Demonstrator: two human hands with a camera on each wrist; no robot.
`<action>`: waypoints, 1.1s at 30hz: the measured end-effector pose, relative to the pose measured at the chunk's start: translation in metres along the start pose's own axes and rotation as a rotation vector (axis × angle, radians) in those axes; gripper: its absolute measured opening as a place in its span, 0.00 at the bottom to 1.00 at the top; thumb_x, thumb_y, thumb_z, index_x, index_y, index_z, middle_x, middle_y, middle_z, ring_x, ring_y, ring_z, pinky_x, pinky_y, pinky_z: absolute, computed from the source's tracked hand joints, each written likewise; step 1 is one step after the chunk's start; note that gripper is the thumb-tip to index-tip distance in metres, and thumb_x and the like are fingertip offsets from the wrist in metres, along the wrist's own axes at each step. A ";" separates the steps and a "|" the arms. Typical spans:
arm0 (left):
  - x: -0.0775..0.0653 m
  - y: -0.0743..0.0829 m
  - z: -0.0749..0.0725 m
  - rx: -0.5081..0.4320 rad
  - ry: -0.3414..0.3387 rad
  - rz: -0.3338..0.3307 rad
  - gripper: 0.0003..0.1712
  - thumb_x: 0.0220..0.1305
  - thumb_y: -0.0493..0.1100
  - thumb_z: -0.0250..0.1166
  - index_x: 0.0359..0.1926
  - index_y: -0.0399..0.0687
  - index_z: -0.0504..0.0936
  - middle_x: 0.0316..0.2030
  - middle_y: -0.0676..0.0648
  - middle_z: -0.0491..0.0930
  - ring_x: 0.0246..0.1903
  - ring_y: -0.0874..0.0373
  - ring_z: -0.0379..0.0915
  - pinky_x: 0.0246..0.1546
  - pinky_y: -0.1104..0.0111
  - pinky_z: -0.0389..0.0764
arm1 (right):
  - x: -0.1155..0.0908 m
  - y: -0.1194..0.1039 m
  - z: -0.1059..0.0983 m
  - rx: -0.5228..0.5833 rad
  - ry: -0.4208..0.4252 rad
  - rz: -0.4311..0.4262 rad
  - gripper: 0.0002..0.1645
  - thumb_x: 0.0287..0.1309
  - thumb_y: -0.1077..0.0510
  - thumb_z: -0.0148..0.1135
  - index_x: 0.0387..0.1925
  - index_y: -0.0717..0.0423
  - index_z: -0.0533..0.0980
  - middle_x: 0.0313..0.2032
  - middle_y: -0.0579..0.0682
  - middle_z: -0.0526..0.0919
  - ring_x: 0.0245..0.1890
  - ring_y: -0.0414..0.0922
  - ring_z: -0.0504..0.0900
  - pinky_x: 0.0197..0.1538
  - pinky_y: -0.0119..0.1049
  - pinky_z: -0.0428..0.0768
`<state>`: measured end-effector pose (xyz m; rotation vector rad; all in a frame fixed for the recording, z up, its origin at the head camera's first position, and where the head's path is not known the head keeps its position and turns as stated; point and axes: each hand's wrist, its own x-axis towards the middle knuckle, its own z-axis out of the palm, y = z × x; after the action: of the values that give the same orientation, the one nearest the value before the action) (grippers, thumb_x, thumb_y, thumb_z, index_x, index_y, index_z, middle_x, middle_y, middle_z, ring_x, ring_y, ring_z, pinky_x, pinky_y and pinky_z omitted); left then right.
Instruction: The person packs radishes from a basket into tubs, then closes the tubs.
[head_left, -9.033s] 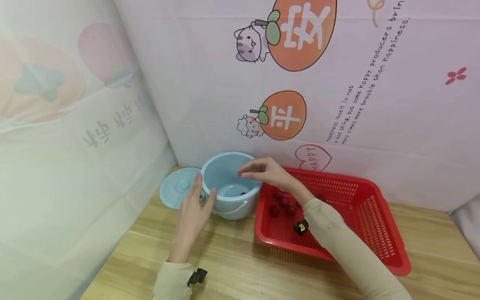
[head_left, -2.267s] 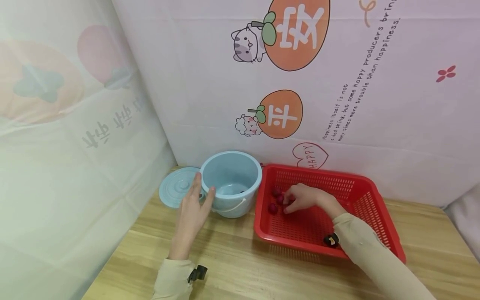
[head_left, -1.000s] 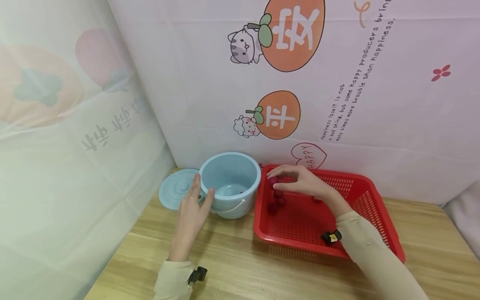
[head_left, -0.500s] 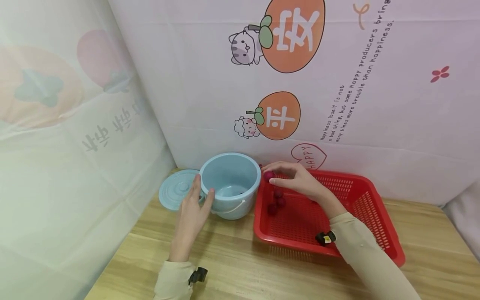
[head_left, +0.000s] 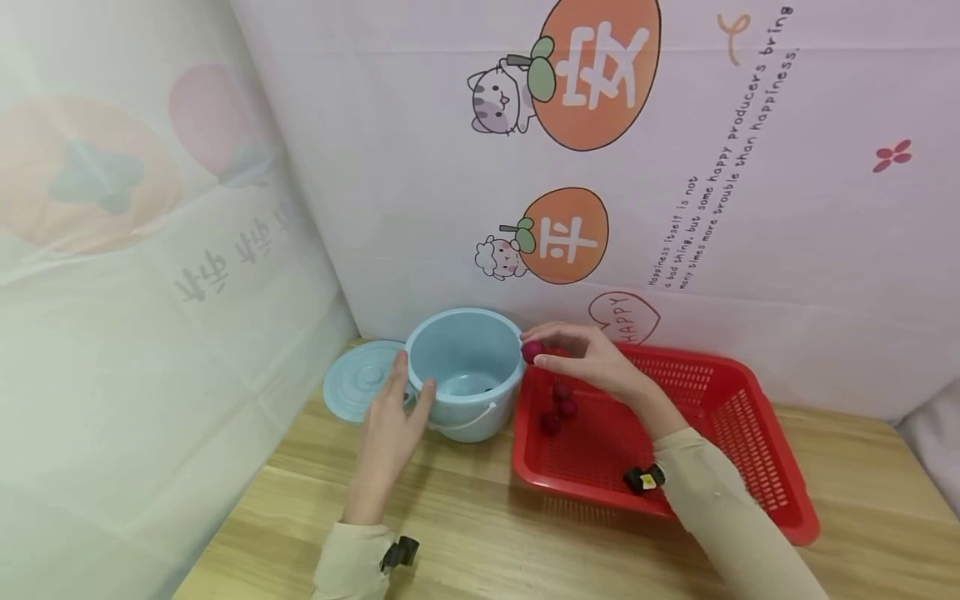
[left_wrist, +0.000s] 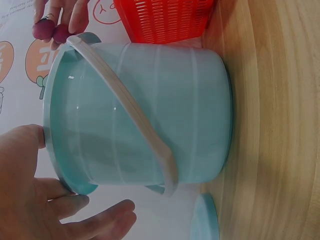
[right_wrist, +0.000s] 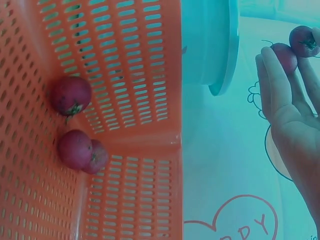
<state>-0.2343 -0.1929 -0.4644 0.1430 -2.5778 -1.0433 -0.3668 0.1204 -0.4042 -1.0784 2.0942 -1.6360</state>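
Up and across comes the right hand (head_left: 597, 362), down inside the red perforated plastic basket (head_left: 573, 487) a couple of seconds ago, now over at the three o'clock rim of the light blue plastic bucket (head_left: 461, 411)! Its fingers are pinching two small, round, dark red fruits (right_wrist: 284, 59), close to that rim; whether they touch it, I can't tell. Over at eight to nine o'clock, the left hand (head_left: 388, 429) has held its place, fingers loosely extended, thumb against the rim. Three more dark red fruits (right_wrist: 74, 150) sit towards the basket's nine o'clock end, with the basket itself lying between three and four o'clock of the bucket. White handle (left_wrist: 137, 117) hanging down on the six o'clock side, round light blue lid (head_left: 360, 379) just beside the bucket near nine, all on the wood-grain bench (head_left: 465, 517)!
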 end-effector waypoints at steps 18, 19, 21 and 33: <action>0.001 0.000 0.000 -0.030 -0.009 0.004 0.50 0.78 0.72 0.49 0.85 0.45 0.53 0.82 0.44 0.54 0.75 0.41 0.63 0.73 0.47 0.68 | 0.025 -0.006 0.019 0.020 -0.003 -0.030 0.18 0.70 0.57 0.69 0.59 0.50 0.84 0.65 0.56 0.80 0.65 0.52 0.78 0.65 0.44 0.80; 0.001 0.001 0.000 -0.032 -0.012 0.004 0.50 0.78 0.72 0.49 0.85 0.46 0.53 0.82 0.44 0.53 0.75 0.41 0.62 0.73 0.47 0.68 | 0.025 -0.006 0.021 0.017 -0.004 -0.031 0.18 0.70 0.57 0.70 0.59 0.50 0.85 0.64 0.55 0.81 0.64 0.52 0.78 0.65 0.44 0.81; 0.002 0.000 0.000 -0.035 -0.016 0.013 0.50 0.78 0.72 0.49 0.85 0.46 0.53 0.82 0.45 0.53 0.76 0.41 0.61 0.73 0.47 0.67 | 0.027 -0.005 0.023 0.017 -0.006 -0.031 0.18 0.69 0.57 0.70 0.59 0.51 0.85 0.63 0.53 0.82 0.63 0.52 0.79 0.65 0.47 0.80; 0.002 -0.004 0.000 -0.022 -0.008 0.007 0.49 0.78 0.73 0.48 0.85 0.49 0.52 0.81 0.42 0.55 0.77 0.42 0.58 0.74 0.46 0.66 | 0.039 0.001 0.038 -0.043 -0.089 -0.034 0.20 0.68 0.56 0.71 0.60 0.52 0.84 0.61 0.50 0.83 0.61 0.50 0.81 0.69 0.60 0.75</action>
<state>-0.2360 -0.1959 -0.4666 0.1245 -2.5714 -1.0710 -0.3701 0.0663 -0.4089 -1.1842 2.0742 -1.5350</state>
